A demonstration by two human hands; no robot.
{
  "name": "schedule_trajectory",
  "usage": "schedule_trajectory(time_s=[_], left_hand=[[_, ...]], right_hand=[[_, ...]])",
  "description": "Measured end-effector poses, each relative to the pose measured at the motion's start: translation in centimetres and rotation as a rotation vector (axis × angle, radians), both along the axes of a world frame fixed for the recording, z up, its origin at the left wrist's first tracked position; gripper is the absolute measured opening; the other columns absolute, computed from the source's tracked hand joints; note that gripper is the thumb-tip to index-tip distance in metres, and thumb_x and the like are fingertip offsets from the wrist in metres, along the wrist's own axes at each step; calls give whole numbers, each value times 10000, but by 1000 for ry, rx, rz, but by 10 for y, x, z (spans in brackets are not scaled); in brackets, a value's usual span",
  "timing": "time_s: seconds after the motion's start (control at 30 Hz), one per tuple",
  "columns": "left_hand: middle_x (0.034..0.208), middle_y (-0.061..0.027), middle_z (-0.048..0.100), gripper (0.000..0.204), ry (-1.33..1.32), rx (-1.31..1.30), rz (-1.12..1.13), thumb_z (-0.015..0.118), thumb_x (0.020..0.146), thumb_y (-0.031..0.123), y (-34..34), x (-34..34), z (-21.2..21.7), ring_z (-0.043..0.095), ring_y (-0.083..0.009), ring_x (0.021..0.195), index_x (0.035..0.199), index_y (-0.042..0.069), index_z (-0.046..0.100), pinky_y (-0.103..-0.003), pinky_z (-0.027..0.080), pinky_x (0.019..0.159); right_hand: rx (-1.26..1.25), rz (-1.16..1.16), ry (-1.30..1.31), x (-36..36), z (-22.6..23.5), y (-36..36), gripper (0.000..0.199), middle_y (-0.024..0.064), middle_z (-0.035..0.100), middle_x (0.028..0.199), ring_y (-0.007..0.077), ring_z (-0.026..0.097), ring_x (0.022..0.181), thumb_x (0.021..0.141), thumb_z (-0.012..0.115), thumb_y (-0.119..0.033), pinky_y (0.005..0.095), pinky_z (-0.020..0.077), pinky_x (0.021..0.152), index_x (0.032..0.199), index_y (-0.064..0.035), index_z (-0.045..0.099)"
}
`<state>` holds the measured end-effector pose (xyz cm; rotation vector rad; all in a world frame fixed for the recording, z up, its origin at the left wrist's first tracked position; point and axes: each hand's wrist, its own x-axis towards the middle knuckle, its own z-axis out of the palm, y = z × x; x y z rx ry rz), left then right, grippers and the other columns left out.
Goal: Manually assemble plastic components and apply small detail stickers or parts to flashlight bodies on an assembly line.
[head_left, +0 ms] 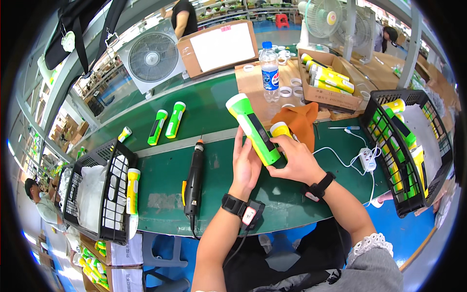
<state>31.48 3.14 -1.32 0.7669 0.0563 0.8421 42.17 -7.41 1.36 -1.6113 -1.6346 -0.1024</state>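
Observation:
A green flashlight (253,127) with a white head and a dark side panel is tilted over the bench, its head up and to the left. My left hand (247,163) is closed round its body from the left. At its yellow-green tail end, the thumb and fingers of my right hand (300,158) grip from the right. A second, yellow flashlight with a white head (280,129) shows just above my right fingers; its body is mostly hidden, so whether that hand holds it too is unclear. Behind it lies an orange cloth (302,121).
A black electric screwdriver (194,177) lies left of my hands. Black crates stand at the left (108,194) and right (406,194), the right one holding several flashlights. Farther back are a bottle (270,73), a cardboard box (331,92) of flashlights and a white power strip (368,159).

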Motion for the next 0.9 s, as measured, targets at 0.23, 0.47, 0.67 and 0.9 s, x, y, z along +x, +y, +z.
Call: schedule_trajectory(time_s=[0.23, 0.47, 0.67, 0.9], left_hand=[[1204, -72, 379, 546, 54, 44, 91, 602, 771, -39, 2, 3, -9, 458, -230, 1091, 1213, 117, 322, -378, 434, 902], [1142, -79, 464, 427, 143, 195, 111, 576, 804, 19, -2, 8, -7, 488, -184, 1027, 1187, 59, 391, -315, 450, 843], [756, -7, 512, 165, 474, 390, 121, 518, 877, 185, -9, 14, -30, 493, -91, 685, 976, 55, 539, -241, 445, 646], [622, 41, 407, 144, 630, 404, 201, 483, 889, 175, -1, 14, -34, 400, -50, 581, 855, 51, 549, -214, 380, 545]], right_hand=[[-136, 19, 212, 3, 3, 6, 584, 186, 575, 970, 344, 580, 848, 668, 682, -252, 397, 470, 729, 1151, -37, 434], [139, 26, 154, 16, -12, 12, 585, 201, 514, 1123, 352, 530, 1000, 765, 604, -161, 390, 439, 818, 1280, -54, 347], [360, -498, 425, 94, 10, 4, 516, 198, 555, 1080, 311, 558, 981, 792, 617, -200, 360, 437, 816, 1241, -53, 410], [528, -964, -222, 136, 83, -87, 520, 165, 500, 1131, 340, 510, 995, 815, 553, -123, 385, 437, 804, 1300, -152, 368]])
